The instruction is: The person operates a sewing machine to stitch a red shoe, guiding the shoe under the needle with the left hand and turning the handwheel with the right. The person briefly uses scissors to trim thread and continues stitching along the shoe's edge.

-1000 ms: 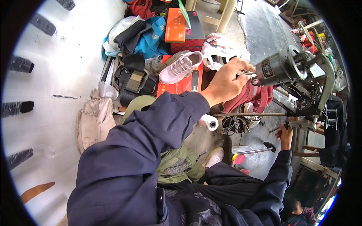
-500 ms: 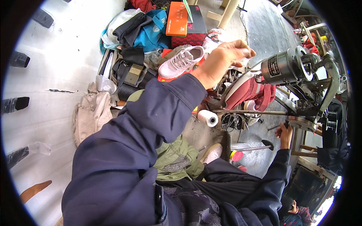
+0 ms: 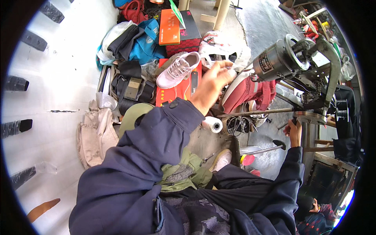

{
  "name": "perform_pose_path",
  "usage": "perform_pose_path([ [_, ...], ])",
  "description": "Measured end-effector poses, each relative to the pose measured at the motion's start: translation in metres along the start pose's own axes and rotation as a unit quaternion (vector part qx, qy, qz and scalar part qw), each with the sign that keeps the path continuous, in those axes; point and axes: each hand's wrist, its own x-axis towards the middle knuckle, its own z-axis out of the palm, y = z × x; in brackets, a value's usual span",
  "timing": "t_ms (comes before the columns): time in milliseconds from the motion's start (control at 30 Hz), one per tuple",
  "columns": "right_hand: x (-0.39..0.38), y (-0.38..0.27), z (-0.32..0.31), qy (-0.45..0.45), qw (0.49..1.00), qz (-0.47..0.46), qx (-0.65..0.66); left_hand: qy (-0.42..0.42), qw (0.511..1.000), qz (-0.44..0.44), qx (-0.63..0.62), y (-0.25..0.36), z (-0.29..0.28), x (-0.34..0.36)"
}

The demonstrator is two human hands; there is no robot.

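Note:
My left hand (image 3: 211, 84) is raised beside the sole edge of a red shoe (image 3: 248, 92), its fingers blurred but loosely stretched and apart. I see nothing certain between them. The red shoe sits under the head of a metal hand-cranked sewing machine (image 3: 272, 60), its sole towards my left hand. Low on the right, my right hand (image 3: 294, 134) is closed round a short dark crank handle (image 3: 294, 121) at the machine's wheel (image 3: 311, 117). Below my left wrist lies a white thread spool (image 3: 213, 124).
A pale pink sneaker (image 3: 178, 70) rests on a red box (image 3: 166, 96). Behind are an orange box (image 3: 169, 27), a blue bag (image 3: 150, 41) and a white plastic bag (image 3: 219, 45). A metal bar with a black end (image 3: 280, 145) juts out near my knees. Another person's hand (image 3: 314, 205) shows at lower right.
My left hand has drawn back from the machine, leftward and down. The right hand stays at the crank handle. The whole view has shifted slightly.

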Motion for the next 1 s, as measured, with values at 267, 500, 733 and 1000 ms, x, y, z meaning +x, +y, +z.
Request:
perform_pose_path([
  [267,-0.002,-0.001,0.003,-0.005,1.0,0.0,0.023,-0.08,0.996,-0.001,-0.036,0.005,0.005,0.0],
  [500,-0.015,-0.017,0.01,0.021,1.0,0.004,0.019,-0.113,0.987,-0.1,-0.046,0.018,0.002,0.005],
  [733,-0.017,-0.022,0.011,0.016,1.0,-0.001,0.021,-0.126,0.986,-0.099,-0.05,0.012,-0.002,0.015],
  [1000,-0.015,-0.021,0.012,0.021,1.0,0.003,0.007,-0.128,0.987,-0.1,0.004,0.02,0.001,0.014],
])
